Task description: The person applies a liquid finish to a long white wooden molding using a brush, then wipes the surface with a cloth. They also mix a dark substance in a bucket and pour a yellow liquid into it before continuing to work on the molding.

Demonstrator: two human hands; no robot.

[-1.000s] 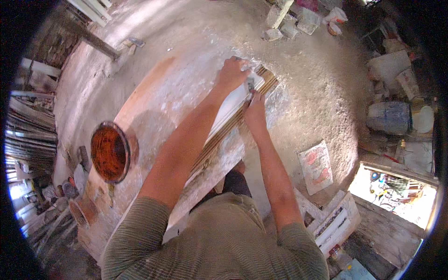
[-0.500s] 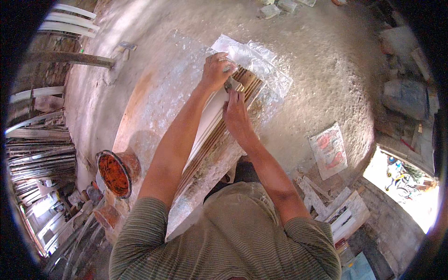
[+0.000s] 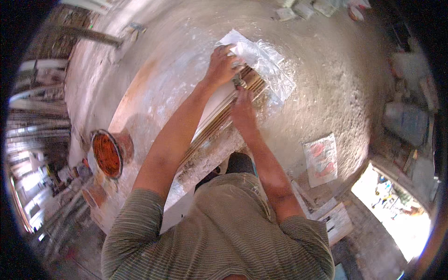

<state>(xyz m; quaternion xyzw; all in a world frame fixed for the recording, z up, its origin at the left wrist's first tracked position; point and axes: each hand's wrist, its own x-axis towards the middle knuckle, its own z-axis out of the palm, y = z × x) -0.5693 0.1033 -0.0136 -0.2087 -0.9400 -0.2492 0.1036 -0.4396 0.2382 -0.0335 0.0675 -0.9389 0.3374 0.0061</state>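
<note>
A long, narrow grooved moulding (image 3: 212, 133), with brown ridges beside a white strip, runs away from me over the pale, smeared work table (image 3: 135, 105). Both hands meet near its far end. My right hand (image 3: 244, 112) is closed, fingertips pinching a small flat piece (image 3: 239, 83), dark and greyish, that rests against the moulding; blur hides its exact kind. My left hand (image 3: 223, 65) curls just beyond, over the moulding's left side, its fingers bent and close to that piece. What lies under those fingers is hidden. Crumpled clear plastic sheeting (image 3: 256, 51) lies past the moulding's end.
A bucket (image 3: 107, 154) with an orange-stained inside stands at the table's left, a smaller reddish pot (image 3: 94, 195) nearer me. A printed sack (image 3: 320, 160) lies on the floor to the right. Stacked strips (image 3: 39, 130) line the far left; a bright opening (image 3: 392, 205) is at lower right.
The whole view has turned and shifted a little. Both hands have slid slightly toward the moulding's far end, with the small flat piece still between them.
</note>
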